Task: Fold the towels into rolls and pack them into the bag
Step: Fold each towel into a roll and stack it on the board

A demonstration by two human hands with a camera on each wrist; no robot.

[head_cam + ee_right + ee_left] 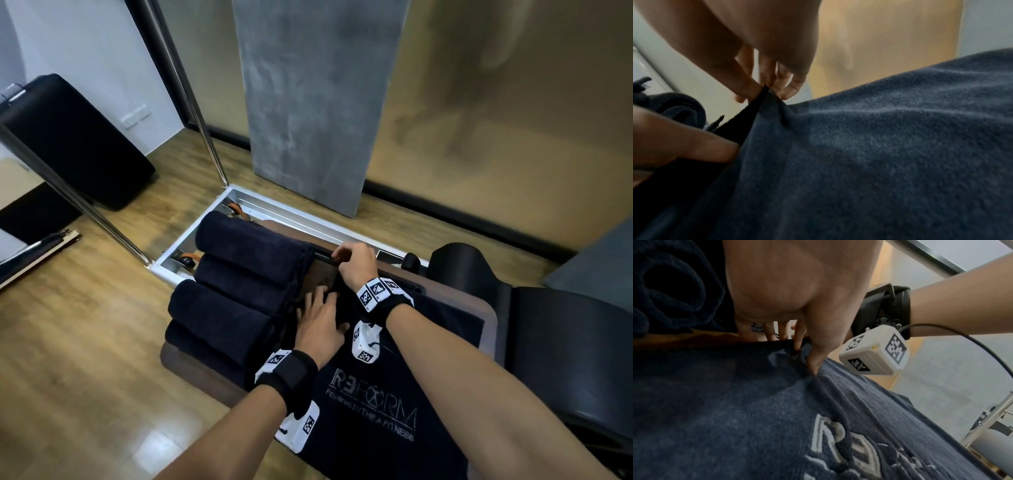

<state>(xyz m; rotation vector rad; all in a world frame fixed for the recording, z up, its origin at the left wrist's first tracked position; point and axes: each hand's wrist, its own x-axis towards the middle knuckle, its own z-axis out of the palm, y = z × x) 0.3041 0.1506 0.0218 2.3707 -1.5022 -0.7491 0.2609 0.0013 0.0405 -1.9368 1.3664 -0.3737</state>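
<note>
Here, right hand pinching the towel edge, left hand flat, fingers spread, pressing it

The near edge of the flat towel is cut off at 6 o'clock in the head view, the right hand is blurred in its own wrist view, and the left hand hides the cloth beneath its palm.

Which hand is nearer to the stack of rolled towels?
Left. The left hand lies flat right beside the rolled towels; the right hand pinches the flat towel's far edge, farther away.
</note>
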